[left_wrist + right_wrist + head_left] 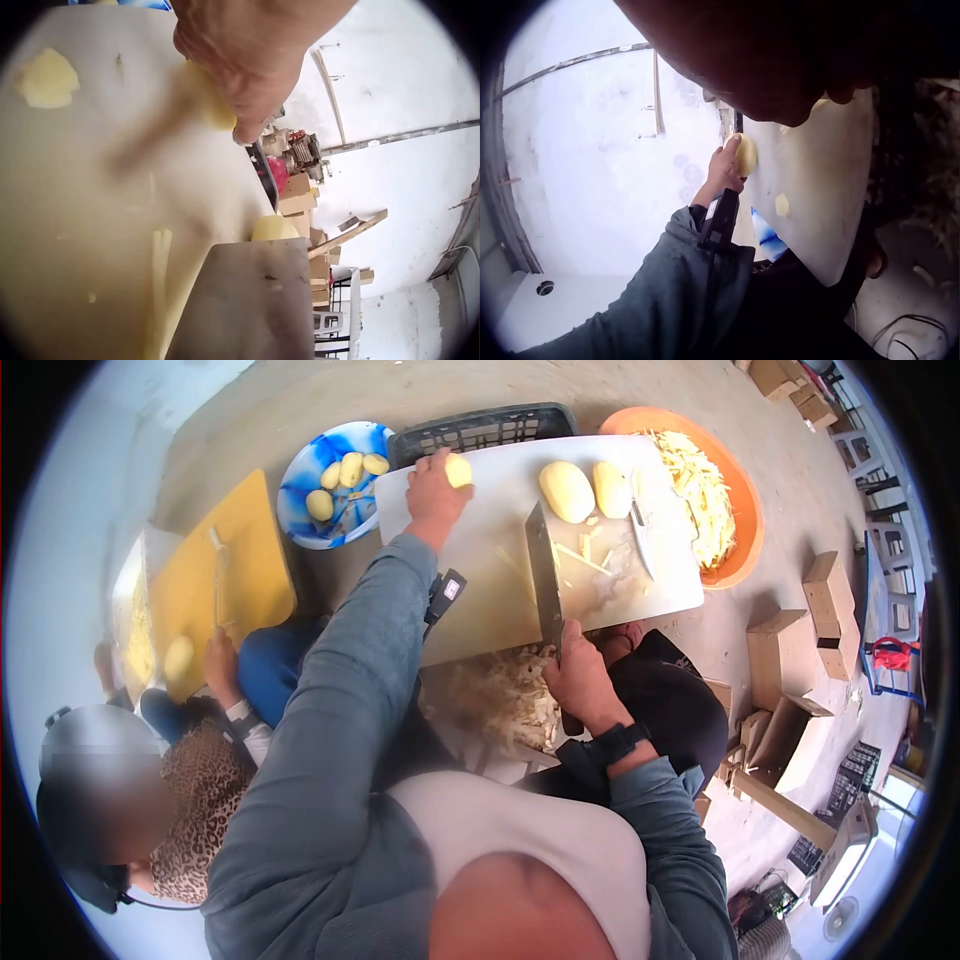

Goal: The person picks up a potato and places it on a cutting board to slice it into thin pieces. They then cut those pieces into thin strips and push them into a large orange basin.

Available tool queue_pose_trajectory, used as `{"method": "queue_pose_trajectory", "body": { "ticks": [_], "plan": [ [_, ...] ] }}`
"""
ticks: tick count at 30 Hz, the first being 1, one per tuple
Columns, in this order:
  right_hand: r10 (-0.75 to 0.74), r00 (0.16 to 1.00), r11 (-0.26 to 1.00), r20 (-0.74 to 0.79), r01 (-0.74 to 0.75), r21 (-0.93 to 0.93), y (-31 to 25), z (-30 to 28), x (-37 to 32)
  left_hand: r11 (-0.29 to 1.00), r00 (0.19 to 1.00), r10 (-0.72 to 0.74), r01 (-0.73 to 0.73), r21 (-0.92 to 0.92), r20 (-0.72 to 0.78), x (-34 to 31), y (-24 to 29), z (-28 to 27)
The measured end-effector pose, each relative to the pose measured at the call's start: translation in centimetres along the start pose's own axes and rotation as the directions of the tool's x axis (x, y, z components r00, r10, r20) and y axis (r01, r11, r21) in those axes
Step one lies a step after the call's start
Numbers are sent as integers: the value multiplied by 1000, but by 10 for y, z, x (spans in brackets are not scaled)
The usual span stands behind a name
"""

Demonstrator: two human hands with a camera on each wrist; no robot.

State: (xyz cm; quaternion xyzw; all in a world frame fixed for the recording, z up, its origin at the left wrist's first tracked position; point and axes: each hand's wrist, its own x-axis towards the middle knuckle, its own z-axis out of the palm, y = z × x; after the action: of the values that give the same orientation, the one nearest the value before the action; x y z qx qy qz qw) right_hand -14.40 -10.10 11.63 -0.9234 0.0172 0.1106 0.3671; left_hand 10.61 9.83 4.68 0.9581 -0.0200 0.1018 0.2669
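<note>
At the far left part of the white cutting board (pixel 460 600), my left hand (pixel 437 497) grips a peeled potato (pixel 458 471). The right wrist view shows the fingers curled round this potato (pixel 746 156). My right hand (pixel 582 678) holds a cleaver (pixel 545 575) by its handle at the board's near edge, the broad blade pointing away from me over the board. Two more peeled potatoes (pixel 567 492) lie to the right of the blade, beside a small knife (pixel 642 542). Cut potato strips (pixel 585 555) are scattered near the cleaver. A flat potato piece (pixel 49 79) lies on the board.
An orange basin (pixel 745 525) of potato strips stands right of the board, a blue-and-white basin (pixel 290 510) with several potatoes left. A black crate (pixel 480 430) is behind. At left, another person (pixel 205 760) sits at a yellow board (pixel 235 550). Peelings (pixel 520 700) lie below my board.
</note>
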Motion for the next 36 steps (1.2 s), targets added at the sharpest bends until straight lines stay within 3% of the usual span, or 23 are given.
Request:
{"method": "queue_pose_trajectory", "body": {
  "ticks": [2, 4, 10, 12, 15, 17, 19, 22, 26, 29, 31, 36],
  "plan": [
    [-5, 1000, 999, 2, 5, 44, 0, -2, -2, 991, 994, -111, 109, 76, 11, 3, 8, -5],
    [25, 1000, 997, 2, -25, 72, 5, 1, 0, 990, 995, -94, 95, 103, -18, 0, 14, -6],
    [57, 998, 997, 0, -57, 54, 0, 0, 5, 981, 973, -148, 123, 148, 176, -30, 40, -18],
    [28, 998, 999, -49, -30, -43, 2, -2, 9, 988, 974, -154, 149, 37, 169, -53, 45, -20],
    [-27, 991, 999, -129, 23, -35, 0, -6, 11, 979, 982, -147, 161, -122, 118, -84, 43, -20],
    [-45, 992, 998, -115, 40, -44, -5, -9, 10, 964, 988, -139, 152, -220, 74, -101, 37, -17],
    [-93, 992, 993, -91, 85, -81, -6, -8, 10, 893, 966, -242, 256, -369, 86, -121, 39, -22],
    [-178, 983, 978, -31, 174, -116, 3, 12, 10, 873, 958, -257, 285, -397, 124, -150, 39, -28],
    [-123, 992, 979, 8, 122, -164, 4, 19, 11, 933, 982, -181, 186, -309, 46, -177, 34, -11],
    [-204, 974, 948, -95, 173, -266, 10, 25, 13, 977, 985, -134, 149, -149, 106, -186, 39, -12],
    [-200, 973, 960, -112, 172, -222, 9, 28, 12, 985, 954, -149, 167, -48, 260, -181, 51, -28],
    [-210, 970, 973, -124, 194, -126, 16, 37, 24, 986, 943, -139, 161, -48, 302, -170, 49, -34]
  ]
}}
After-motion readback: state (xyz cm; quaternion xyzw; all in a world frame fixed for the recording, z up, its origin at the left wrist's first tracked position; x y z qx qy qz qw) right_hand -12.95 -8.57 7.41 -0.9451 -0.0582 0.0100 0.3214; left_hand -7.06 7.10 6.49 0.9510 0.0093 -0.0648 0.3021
